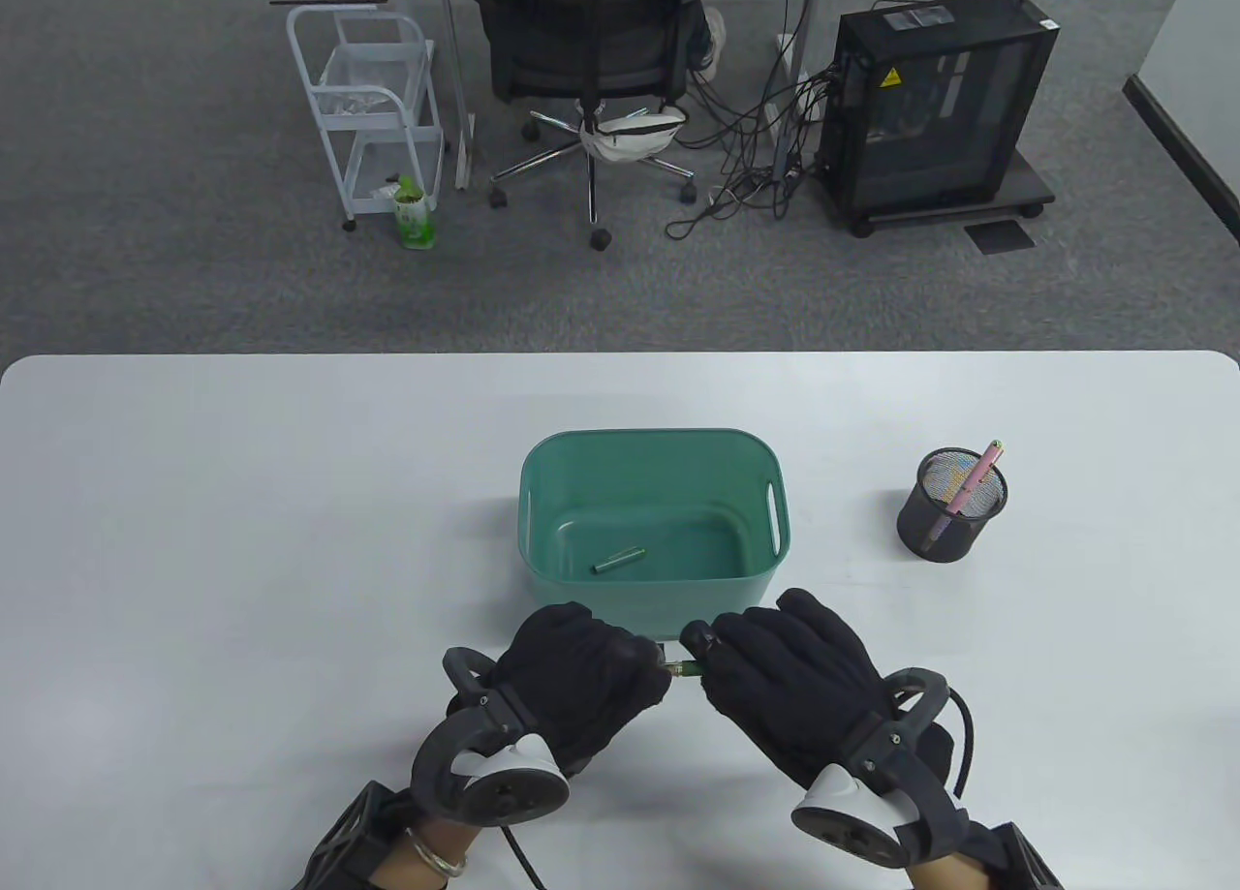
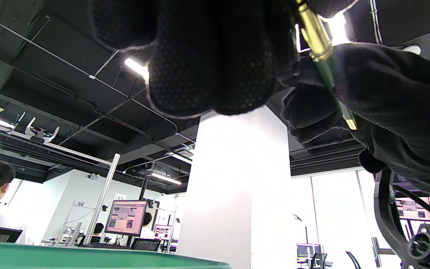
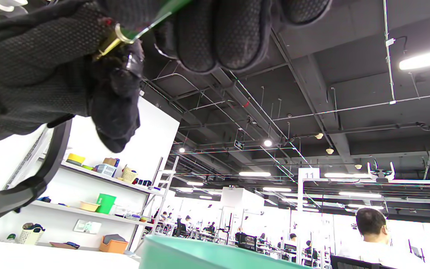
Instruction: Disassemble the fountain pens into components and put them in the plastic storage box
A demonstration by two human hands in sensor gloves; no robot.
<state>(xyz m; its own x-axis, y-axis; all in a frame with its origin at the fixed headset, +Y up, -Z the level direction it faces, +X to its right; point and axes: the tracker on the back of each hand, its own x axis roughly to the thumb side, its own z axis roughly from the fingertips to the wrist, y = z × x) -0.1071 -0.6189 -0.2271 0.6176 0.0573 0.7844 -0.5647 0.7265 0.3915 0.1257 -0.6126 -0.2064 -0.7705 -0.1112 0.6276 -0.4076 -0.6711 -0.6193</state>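
Both gloved hands hold one green fountain pen (image 1: 684, 670) with gold trim just in front of the green plastic box (image 1: 544, 464). My left hand (image 1: 591, 672) grips its left end, my right hand (image 1: 765, 658) its right end; only a short stretch shows between them. The left wrist view shows the pen (image 2: 325, 65) with a gold band, my curled left fingers (image 2: 215, 56) and the right hand (image 2: 394, 101). The right wrist view shows the pen (image 3: 133, 31) between my right fingers (image 3: 218, 33) and the left hand (image 3: 43, 67). A green pen part (image 1: 618, 560) lies in the box.
A black mesh pen cup (image 1: 950, 505) with a pink pen (image 1: 976, 474) stands right of the box. Beyond the table's far edge are an office chair (image 1: 591, 47), a white trolley (image 1: 373, 106) and a computer tower (image 1: 935, 106). People sit at desks in the background.
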